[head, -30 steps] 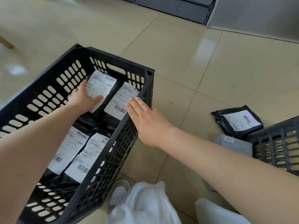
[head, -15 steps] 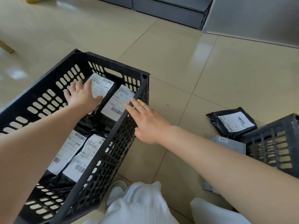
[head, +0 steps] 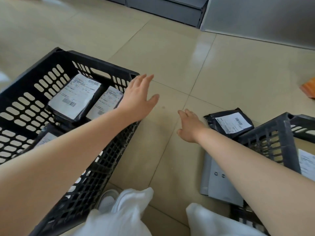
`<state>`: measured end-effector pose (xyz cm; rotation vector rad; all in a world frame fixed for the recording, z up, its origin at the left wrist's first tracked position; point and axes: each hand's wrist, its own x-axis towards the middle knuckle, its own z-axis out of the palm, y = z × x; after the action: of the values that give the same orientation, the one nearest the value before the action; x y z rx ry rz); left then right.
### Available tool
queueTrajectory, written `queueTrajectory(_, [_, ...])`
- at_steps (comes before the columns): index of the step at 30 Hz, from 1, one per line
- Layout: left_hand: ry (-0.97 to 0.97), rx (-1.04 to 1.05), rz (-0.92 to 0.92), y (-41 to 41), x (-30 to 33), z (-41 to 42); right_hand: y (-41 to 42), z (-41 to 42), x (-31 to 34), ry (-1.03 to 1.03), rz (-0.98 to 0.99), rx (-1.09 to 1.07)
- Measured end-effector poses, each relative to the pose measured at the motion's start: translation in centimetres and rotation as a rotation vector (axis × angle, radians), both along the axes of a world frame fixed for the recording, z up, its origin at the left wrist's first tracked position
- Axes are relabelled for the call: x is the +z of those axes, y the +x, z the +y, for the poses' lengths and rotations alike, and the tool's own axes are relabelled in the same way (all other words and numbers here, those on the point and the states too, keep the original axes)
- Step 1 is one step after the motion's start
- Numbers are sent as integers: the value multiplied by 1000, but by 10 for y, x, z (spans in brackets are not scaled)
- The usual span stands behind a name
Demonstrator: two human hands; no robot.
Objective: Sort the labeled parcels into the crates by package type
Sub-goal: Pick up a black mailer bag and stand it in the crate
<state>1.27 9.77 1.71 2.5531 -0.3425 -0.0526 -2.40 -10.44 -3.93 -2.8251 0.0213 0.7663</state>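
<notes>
Parcels — black poly bags with white labels — lie in the left crate [head: 34, 92]: one [head: 76, 97] tilted near the far wall, a second [head: 106, 103] just beside it on the right, partly hidden by the left forearm, and a third [head: 46, 138] nearer the camera, mostly covered by that arm. One more black parcel [head: 229, 122] lies flat on the floor [head: 170, 57], label up, touching the far corner of the right crate [head: 272, 138]. Inside that crate a white label [head: 306, 164] shows at the frame's edge.

The left hand [head: 138, 99] hovers over the left crate's right rim, fingers straight and spread, holding nothing. The right hand [head: 188, 126] is low over the floor between the crates, near the loose parcel but apart from it — fingers loosely extended, empty.

A grey metal plate [head: 219, 183] with two screws lies against the right crate's near side, under the right forearm. White trousers [head: 126, 213] and a white shoe [head: 106, 200] show at the bottom. Grey cabinets [head: 170, 7] stand at the far edge, and something orange [head: 309, 90] sits at the right border.
</notes>
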Motion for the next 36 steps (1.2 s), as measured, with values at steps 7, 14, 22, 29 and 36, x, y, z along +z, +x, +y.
queueTrajectory(7, [-25, -5, 263, -11, -59, -36, 1, -80, -38, 22, 53, -382])
queueTrajectory(14, [11, 35, 454, -26, -105, -33, -21, -146, -95, -1, 137, -611])
queueTrajectory(22, [-74, 206, 701, -40, -142, -23, -27, -163, -118, -94, 51, -666])
queueTrajectory(29, [-91, 220, 736, -44, -149, -18, -36, -162, -127, 97, 171, -776])
queueTrajectory(36, [-84, 197, 750, -47, -153, -16, -44, -161, -137, 231, 87, -923])
